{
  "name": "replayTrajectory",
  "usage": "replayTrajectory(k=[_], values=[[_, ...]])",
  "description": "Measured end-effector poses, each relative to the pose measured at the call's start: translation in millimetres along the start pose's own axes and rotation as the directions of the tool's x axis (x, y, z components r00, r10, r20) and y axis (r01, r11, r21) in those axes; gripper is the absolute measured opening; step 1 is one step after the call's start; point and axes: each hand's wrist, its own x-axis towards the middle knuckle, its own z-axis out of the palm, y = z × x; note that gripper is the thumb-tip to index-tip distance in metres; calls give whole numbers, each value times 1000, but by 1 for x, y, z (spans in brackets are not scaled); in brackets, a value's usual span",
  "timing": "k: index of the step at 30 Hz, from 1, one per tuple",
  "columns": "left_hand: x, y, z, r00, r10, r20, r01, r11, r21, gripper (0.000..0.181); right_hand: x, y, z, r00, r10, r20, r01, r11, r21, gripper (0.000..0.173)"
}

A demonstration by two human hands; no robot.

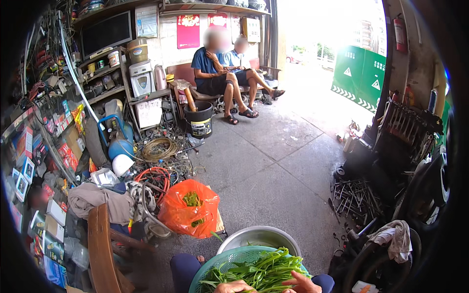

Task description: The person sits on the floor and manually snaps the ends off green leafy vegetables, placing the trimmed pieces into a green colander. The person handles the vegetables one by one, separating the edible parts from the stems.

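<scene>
A green plastic colander heaped with leafy green vegetable stems rests between my knees. At the bottom edge my left hand is closed around some stems at the near side of the heap. My right hand lies at the right of the stems with its fingers spread; the picture's edge cuts it off, and whether it pinches a stem is unclear. Just beyond the colander, and partly hidden by it, is a metal basin. An orange-red plastic bag with more greens inside stands to the left of the basin.
Two people sit on a bench at the back. A black bucket stands near them. Coiled hose and a wooden chair are at left. Metal rods and a tyre lie at right.
</scene>
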Motion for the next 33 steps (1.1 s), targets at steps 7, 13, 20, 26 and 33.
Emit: replayTrajectory(k=[7, 13, 20, 26, 33], values=[[-2, 7, 4, 991, 127, 40, -132, 982, 137, 10, 15, -34, 6, 928, -288, 234, 352, 885, -306, 22], [-9, -11, 9, 972, 203, -118, -186, 972, 141, 11, 2, -40, 13, 922, -213, 323, 291, 932, -216, 17], [-10, -10, 7, 947, -117, -301, 176, 968, 177, 4, -7, -33, 30, 865, -456, 208, 498, 830, -250, 20], [-9, 3, 18, 899, -121, -421, 165, 984, 68, 3, -9, -27, 34, 695, -689, 208, 716, 632, -298, 32], [-4, 9, 8, 986, 100, -132, -78, 984, 160, 8, -3, -14, 23, 951, -301, 74, 304, 860, -409, 33]])
